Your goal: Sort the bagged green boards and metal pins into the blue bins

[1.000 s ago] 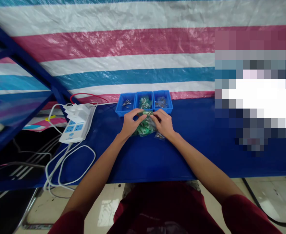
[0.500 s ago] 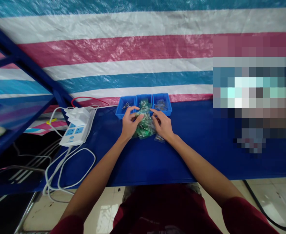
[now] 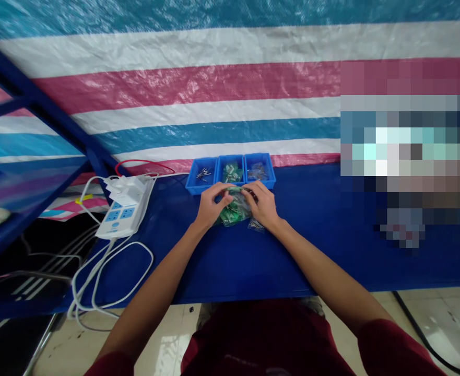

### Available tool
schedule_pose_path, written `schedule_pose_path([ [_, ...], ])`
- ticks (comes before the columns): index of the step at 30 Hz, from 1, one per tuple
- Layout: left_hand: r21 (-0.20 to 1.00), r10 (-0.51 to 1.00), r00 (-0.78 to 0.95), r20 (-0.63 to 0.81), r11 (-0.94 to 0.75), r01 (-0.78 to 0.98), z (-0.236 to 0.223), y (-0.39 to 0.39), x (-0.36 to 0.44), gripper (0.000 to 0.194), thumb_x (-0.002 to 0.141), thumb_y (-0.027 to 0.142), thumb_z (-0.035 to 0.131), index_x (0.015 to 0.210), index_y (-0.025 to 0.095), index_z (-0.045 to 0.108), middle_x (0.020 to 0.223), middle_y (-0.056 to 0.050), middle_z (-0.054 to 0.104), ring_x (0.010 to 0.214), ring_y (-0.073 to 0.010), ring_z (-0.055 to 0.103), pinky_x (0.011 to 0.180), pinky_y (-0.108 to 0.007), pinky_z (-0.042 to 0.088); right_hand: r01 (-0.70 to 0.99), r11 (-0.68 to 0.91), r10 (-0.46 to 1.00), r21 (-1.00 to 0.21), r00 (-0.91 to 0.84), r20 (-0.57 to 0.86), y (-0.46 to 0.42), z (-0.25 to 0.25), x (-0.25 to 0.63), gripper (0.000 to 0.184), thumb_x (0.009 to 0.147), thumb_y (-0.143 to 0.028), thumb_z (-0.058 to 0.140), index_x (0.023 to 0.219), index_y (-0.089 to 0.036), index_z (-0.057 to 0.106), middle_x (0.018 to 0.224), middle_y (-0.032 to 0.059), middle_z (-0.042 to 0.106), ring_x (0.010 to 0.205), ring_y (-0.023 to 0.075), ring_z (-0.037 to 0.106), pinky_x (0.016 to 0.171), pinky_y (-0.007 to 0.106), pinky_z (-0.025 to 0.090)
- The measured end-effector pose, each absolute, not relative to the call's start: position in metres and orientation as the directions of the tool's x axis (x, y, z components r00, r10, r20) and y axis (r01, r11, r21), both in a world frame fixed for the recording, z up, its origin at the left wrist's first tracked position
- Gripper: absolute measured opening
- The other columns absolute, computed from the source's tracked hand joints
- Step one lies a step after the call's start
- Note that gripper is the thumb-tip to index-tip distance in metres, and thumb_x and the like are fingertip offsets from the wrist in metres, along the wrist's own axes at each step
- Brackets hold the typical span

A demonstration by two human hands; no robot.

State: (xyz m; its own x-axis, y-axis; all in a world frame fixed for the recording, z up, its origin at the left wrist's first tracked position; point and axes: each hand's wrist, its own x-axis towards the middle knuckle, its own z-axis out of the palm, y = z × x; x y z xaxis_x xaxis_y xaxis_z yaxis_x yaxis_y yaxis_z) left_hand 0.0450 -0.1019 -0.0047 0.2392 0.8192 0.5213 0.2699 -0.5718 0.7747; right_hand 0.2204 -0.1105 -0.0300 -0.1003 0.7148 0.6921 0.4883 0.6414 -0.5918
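Observation:
My left hand [image 3: 212, 205] and my right hand [image 3: 264, 202] face each other over the blue table. Between their fingertips they pinch the edge of a small green plastic bag [image 3: 236, 189], seen nearly edge-on. Beneath lies a heap of green plastic bags [image 3: 233, 213], partly covered by my fingers. A clear bag with small metal parts [image 3: 256, 224] rests beside the heap, under my right hand. Just beyond my fingers stand three blue bins: the left bin [image 3: 191, 184] holds loose metal pins, the middle bin [image 3: 219, 178] green bags, the right bin [image 3: 271, 177] clear bags of small parts.
A white power strip [image 3: 116, 222] with plugged-in adapters sits at the left, its white cable [image 3: 151, 256] looping over the table edge. A blue metal frame [image 3: 57, 122] rises there. Striped sheeting [image 3: 222, 83] hangs behind. At the right, a blurred-out area hides things.
My fingers spread apart on the green bag half a second ago, showing its face, and have closed in on its edge again. The view has tilted slightly upward.

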Motion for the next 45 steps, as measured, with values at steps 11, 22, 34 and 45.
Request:
schedule_pose_path([
  [11,0.779,0.85,0.181,0.494,-0.526,0.341,-0.011,-0.097,0.044,0.028,0.078,0.043,0.067,0.085,0.016,0.066,0.077,-0.003,0.065,0.071,-0.0164,0.06,0.07,-0.029,0.049,0.542,0.63,0.725,-0.557,-0.152,0.672,-0.113,-0.029,0.219,0.022,0.096,-0.032,0.041,0.09,-0.019,0.057,0.081,0.0035,0.055,0.07,0.0144,0.052,0.064,0.026,0.041],
  [22,0.844,0.865,0.208,0.456,-0.495,0.209,-0.012,-0.1,0.046,0.051,0.078,0.04,0.07,0.12,0.022,0.048,0.074,0.001,0.062,0.065,-0.0122,0.062,0.064,-0.024,0.05,0.545,0.632,0.713,-0.55,-0.132,0.689,-0.111,-0.032,0.22,0.025,0.095,-0.037,0.046,0.086,-0.018,0.06,0.074,0.0025,0.057,0.067,0.0137,0.053,0.065,0.026,0.043],
  [34,0.81,0.845,0.129,0.518,-0.534,0.243,-0.009,-0.099,0.046,0.022,0.084,0.038,0.064,0.086,0.016,0.067,0.083,-0.003,0.068,0.057,-0.0087,0.059,0.058,-0.022,0.049,0.494,0.625,0.731,-0.604,-0.101,0.674,-0.112,-0.031,0.22,0.033,0.095,-0.027,0.04,0.126,-0.023,0.052,0.088,0.004,0.061,0.068,0.014,0.056,0.067,0.029,0.051],
  [45,0.799,0.799,0.288,0.528,-0.582,0.149,-0.011,-0.096,0.046,0.043,0.069,0.042,0.078,0.104,0.018,0.071,0.096,-0.008,0.069,0.081,-0.0188,0.065,0.072,-0.03,0.055,0.505,0.65,0.694,-0.568,-0.091,0.714,-0.111,-0.03,0.222,0.027,0.089,-0.015,0.046,0.109,-0.021,0.063,0.098,0.0066,0.063,0.085,0.0157,0.061,0.075,0.028,0.05],
])
